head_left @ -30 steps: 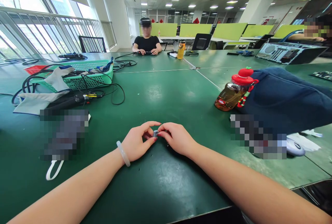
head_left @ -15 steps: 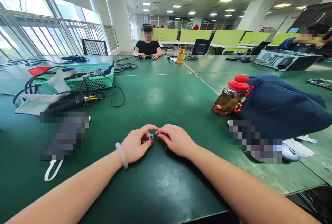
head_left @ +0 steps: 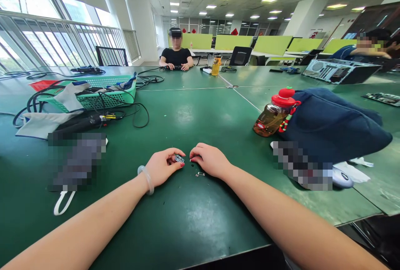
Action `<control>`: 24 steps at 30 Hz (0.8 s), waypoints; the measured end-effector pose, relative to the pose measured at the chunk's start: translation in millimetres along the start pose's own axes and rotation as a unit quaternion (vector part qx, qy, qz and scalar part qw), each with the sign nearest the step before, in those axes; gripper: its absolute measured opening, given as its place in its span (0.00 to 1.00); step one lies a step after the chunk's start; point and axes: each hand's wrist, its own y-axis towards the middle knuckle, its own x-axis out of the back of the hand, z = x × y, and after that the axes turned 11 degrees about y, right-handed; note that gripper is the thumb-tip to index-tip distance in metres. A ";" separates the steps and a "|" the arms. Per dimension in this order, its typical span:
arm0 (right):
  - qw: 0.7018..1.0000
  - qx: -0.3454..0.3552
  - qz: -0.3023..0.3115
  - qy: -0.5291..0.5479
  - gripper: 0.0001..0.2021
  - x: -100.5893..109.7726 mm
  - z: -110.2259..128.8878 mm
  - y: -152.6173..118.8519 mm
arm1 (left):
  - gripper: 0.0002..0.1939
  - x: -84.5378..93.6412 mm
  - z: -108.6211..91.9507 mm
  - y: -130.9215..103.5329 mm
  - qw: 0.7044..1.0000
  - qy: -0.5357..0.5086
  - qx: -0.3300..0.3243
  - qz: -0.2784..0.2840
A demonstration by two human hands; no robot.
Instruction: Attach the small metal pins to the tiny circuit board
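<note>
Left hand (head_left: 161,166), fingers closed on one small grey-blue openwork piece (head_left: 179,159), towards the near edge of the smooth green desk (head_left: 184,111); right hand (head_left: 210,160), fingertips bent down at the desk, grip not tellable; gap between hands since widened, leaving a small white rectangular piece (head_left: 201,173) more exposed; joint handling of the held piece seemingly paused.

The small part (head_left: 179,159) is grey, the table (head_left: 218,124) green.
</note>
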 end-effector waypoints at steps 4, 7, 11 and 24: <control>1.000 -0.006 0.003 -0.004 0.04 1.1 -0.1 0.5 | 0.15 -1.1 1.9 -0.3 1.000 0.005 0.003 0.012; 1.000 -0.014 0.008 0.002 0.03 2.8 -0.2 -0.5 | 0.15 -1.7 3.8 -0.3 1.000 0.007 -0.002 0.009; 1.000 -0.025 0.002 0.012 0.04 4.7 3.4 -3.8 | 0.14 -1.9 5.3 -0.2 1.000 -0.007 -0.005 0.012; 0.996 0.077 -0.043 0.006 0.09 -0.4 34.4 -15.9 | 0.10 1.9 -9.4 -4.9 1.000 -0.009 -0.016 0.014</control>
